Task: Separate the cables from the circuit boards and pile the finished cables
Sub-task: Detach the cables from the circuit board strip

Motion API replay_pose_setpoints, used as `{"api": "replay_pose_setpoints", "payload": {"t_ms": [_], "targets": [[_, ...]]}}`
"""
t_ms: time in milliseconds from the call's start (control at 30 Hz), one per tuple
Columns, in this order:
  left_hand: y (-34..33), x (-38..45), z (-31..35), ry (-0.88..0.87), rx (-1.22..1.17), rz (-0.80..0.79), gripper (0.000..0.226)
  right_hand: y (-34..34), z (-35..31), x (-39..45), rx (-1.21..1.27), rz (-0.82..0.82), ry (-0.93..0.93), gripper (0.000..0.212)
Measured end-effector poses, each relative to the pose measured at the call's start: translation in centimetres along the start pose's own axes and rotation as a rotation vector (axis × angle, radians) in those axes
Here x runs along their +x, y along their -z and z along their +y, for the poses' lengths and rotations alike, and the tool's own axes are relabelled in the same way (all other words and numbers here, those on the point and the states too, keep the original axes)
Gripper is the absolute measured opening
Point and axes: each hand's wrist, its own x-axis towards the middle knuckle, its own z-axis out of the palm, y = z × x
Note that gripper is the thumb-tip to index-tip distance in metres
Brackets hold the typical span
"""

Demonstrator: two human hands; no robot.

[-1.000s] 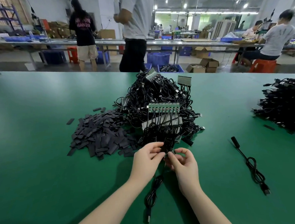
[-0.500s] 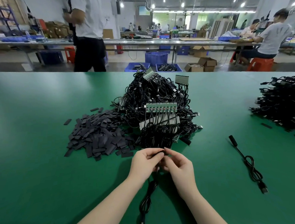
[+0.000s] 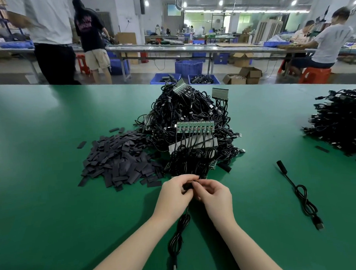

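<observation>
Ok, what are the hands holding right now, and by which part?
Both the left hand and right hand pinch the upper end of one thin black cable; its coiled remainder trails toward the camera on the green table.

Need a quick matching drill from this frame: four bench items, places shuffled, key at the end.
Things:
1. sleeve pile
2. lone cable
3. finished pile
4. held cable

Places:
A. far right edge of the table
B. hanging down between the forearms
C. left of the tangled heap
D. flat on the mat, right of the hands

Pairs: 1-C, 2-D, 3-A, 4-B
</observation>
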Motion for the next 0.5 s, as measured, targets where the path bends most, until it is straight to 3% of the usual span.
{"api": "replay_pose_setpoints", "payload": {"t_ms": [167,367,500], "targets": [[-0.4,-0.4,-1.2,-0.003,-0.067,0.064,0.054,-0.2,0.0,0.3,-0.079,0.0,0.038,0.009],[-0.4,-0.5,-1.9,-0.005,-0.079,0.118,0.036,0.3,0.5,0.4,0.064,0.098,0.027,0.008],[-0.2,-0.5,-1.8,-0.096,0.014,0.157,0.043,0.6,0.8,0.2,0.091,0.117,0.05,0.006]]}}
